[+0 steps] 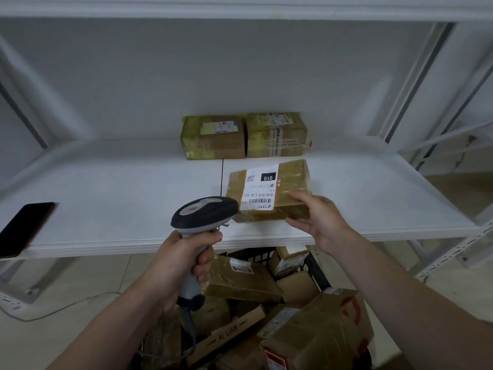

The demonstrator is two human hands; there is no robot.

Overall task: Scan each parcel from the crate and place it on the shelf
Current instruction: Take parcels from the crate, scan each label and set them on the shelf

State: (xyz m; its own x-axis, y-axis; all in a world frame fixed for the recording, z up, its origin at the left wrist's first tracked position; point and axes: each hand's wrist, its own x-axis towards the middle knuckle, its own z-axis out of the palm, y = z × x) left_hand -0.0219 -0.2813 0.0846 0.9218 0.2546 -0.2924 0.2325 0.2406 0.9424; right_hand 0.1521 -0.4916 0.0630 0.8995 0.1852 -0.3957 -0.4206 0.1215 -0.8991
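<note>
My right hand (317,220) grips a tape-wrapped brown parcel (290,180) by its near right corner, just above the white shelf board (120,198). Its white label with a barcode and "010" faces up. My left hand (181,260) grips the handle of a grey and black barcode scanner (204,212), whose head sits right beside the parcel's left near edge. Two taped parcels (213,137) (276,134) stand side by side at the back of the shelf. Below me the black crate (317,271) holds several cardboard parcels.
A dark phone (25,228) lies at the shelf's left front edge. White metal uprights (416,84) frame the shelf at right, and another shelf board (240,9) runs overhead. The scanner's cable (186,335) hangs down over the crate. A thin cable lies on the tiled floor at left.
</note>
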